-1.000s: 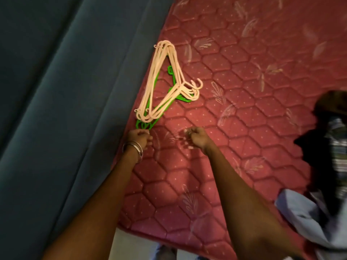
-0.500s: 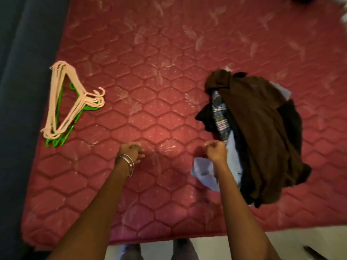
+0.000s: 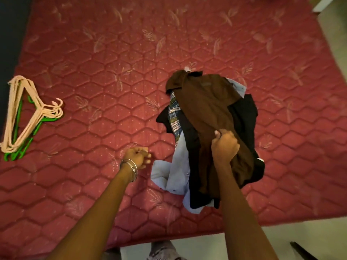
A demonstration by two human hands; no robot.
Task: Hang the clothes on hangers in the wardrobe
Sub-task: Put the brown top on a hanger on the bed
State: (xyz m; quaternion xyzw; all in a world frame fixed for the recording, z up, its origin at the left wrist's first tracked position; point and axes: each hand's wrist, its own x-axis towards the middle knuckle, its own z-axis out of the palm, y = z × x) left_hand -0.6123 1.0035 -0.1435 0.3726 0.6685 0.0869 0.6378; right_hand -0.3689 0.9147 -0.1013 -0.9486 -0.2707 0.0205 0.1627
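My fingers hover over a red quilted mattress (image 3: 105, 76) with a leaf pattern. Far to their left runs a dark blue surface (image 3: 11, 34); nearer me, below them, pale floor (image 3: 309, 235) shows.

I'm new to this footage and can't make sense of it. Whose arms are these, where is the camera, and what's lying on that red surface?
There is no machine here. A person wears a wide-angle camera on the head, looking forward and down, so the two arms reaching up from the bottom edge are the wearer's own.

The red quilted surface is a mattress. At its left edge lies a bunch of hangers, mostly beige with green ones underneath. Right of centre sits a pile of clothes: a brown shirt on top, with a plaid one, a light blue one and dark items under it.

The right hand grips a fold of the brown shirt. The left hand, with bangles on its wrist, hovers over the mattress with fingers curled, holding nothing. No wardrobe is in view.
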